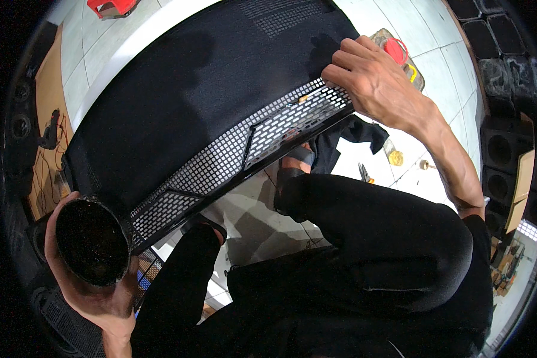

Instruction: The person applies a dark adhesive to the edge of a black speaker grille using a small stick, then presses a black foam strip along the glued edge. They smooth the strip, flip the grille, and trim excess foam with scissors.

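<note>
left hand (92,286): down at 7 o'clock, fingers wrapped round a black round can (92,241), open top facing up, dark stuff inside

right hand (370,80): up at 1 o'clock, fingers curled and pressing on the far end of the mesh strip (244,143), gripping nothing as far as I can see

black panel (203,89): big fabric-covered board, runs from 8 to 1 o'clock, mesh strip along its near edge

floor (411,149): pale tiles, with scissors (364,173) at 3 o'clock and a black cloth (355,131) just beside the panel

red-capped jug (397,51): at 1 o'clock, just past the right hand
</note>
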The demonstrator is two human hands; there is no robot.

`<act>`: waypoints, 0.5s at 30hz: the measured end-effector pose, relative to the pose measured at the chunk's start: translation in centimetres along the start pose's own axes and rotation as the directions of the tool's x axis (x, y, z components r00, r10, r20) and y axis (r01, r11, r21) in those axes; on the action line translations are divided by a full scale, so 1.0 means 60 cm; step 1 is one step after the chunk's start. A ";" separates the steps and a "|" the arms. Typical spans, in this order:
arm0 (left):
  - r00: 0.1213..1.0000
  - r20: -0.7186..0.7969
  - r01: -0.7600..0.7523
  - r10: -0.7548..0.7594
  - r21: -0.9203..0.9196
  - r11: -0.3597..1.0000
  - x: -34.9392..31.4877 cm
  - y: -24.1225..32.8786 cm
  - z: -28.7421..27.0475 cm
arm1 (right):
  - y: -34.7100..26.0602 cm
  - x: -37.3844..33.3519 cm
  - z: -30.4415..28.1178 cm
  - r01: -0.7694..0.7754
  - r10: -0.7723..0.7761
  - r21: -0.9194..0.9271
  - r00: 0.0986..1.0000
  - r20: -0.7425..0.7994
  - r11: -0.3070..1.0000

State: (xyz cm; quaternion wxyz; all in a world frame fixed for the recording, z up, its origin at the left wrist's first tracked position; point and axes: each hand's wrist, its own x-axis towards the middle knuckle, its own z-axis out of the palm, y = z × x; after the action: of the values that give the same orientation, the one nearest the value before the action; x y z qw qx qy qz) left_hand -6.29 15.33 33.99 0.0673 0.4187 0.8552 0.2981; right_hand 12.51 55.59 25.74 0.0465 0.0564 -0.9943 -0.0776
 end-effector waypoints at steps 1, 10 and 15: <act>1.000 0.002 -0.007 0.007 0.003 1.000 0.001 0.001 -0.001 | 0.001 0.000 0.000 0.006 -0.006 0.001 1.000 0.003 1.000; 0.994 -0.032 0.105 -0.104 0.036 0.994 -0.002 0.013 0.003 | 0.011 -0.001 -0.005 0.048 -0.048 -0.039 0.999 -0.003 0.998; 0.993 -0.044 0.114 -0.113 0.015 0.993 0.001 0.014 0.005 | 0.017 -0.002 -0.011 0.027 -0.023 -0.066 0.998 0.057 0.997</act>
State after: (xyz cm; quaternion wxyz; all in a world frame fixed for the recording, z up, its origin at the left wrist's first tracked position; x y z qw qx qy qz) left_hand -5.65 15.94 34.26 0.0622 0.3634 0.8815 0.2950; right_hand 12.58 56.47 26.57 0.0193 0.0650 -0.9913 -0.1127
